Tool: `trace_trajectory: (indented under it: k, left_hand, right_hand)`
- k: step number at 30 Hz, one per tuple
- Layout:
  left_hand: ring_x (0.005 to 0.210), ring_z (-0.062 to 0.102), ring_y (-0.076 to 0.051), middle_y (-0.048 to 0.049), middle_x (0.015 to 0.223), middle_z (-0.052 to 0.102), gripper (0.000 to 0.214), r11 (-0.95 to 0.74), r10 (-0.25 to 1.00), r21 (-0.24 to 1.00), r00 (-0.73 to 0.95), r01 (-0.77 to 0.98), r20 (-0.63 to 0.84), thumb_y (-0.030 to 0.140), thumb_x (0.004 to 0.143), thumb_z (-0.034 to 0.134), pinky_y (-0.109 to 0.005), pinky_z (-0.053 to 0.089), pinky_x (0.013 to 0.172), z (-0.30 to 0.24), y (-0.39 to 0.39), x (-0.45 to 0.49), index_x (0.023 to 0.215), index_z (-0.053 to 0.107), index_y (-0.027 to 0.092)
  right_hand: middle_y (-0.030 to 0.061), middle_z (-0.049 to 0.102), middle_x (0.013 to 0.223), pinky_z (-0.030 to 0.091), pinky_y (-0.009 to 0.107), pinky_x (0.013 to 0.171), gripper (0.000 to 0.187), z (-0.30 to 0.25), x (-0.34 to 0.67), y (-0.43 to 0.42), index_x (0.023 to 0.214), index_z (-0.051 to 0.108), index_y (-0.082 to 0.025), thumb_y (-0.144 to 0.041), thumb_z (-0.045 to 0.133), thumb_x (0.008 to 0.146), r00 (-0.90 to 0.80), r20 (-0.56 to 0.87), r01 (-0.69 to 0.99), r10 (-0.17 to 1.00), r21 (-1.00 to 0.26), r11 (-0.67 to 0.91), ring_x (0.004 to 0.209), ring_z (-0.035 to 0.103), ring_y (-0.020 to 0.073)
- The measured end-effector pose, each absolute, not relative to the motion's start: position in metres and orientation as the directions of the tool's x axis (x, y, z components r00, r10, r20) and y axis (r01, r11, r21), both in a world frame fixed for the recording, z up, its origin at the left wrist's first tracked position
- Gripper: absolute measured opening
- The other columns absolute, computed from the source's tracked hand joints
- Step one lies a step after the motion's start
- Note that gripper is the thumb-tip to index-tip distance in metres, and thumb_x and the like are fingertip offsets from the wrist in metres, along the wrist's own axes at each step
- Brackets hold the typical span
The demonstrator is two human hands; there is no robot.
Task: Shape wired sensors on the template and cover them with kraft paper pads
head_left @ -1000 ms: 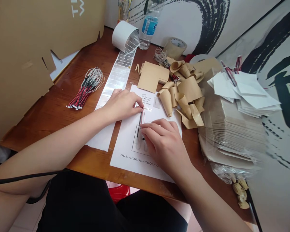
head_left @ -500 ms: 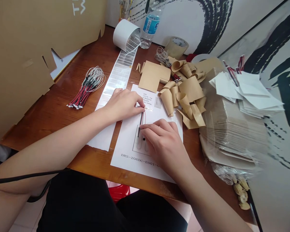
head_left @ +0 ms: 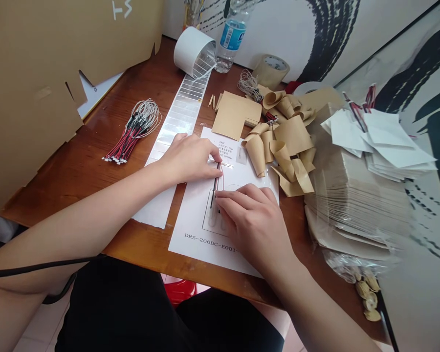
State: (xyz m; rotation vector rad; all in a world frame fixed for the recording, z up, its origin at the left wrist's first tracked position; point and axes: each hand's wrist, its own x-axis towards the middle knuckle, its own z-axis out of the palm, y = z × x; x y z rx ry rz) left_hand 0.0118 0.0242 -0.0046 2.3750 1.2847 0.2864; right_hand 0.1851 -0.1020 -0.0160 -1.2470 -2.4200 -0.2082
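A printed sheet (head_left: 188, 230) lies on the table under both hands. Across its middle runs a thin cable of red and black wires (head_left: 217, 183), reaching down to an outlined drawing on the paper. My left hand (head_left: 190, 159) is at the cable's upper end, with thumb and forefinger closed around it beside a small clear strip. The other fingers are curled or hidden. Lower down, my right hand (head_left: 249, 210) pinches the same cable between thumb and fingertips, its palm resting over the sheet. A loop of red wire bows out to the right between the hands.
To the left lies a bundle of wired connectors (head_left: 132, 132). A label strip (head_left: 178, 110) unrolls from its roll (head_left: 190, 51) near a bottle (head_left: 231, 41). Curled brown papers (head_left: 282, 142) and a bagged stack of cards (head_left: 352, 200) sit at the right. A cardboard box (head_left: 58, 63) walls the left.
The left thumb has moved slightly down, away from the forefinger tip. The red wire loop now bows further right. My right hand stays almost in place, and the whole view has shifted slightly.
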Motion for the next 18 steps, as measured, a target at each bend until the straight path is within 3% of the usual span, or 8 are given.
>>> trace_trajectory:
  k: [18]
  left_hand:
    - [0.102,0.065,-0.028,-0.0037,0.090,0.076,0.045,-0.500,0.817,0.435,0.575,0.749,-0.052,0.052,0.075,0.080,-0.047,0.035,0.107,-0.0023,0.0238,0.0110,0.112,0.081,0.027]
  right_hand:
    - [-0.0002,0.082,0.100,0.035,0.036,0.072,0.023,-0.0169,0.1828,-0.1038,0.082,0.068,-0.020,0.001,0.061,0.090,-0.539,0.399,0.803,0.742,-0.023,0.595,0.082,0.056,0.0203]
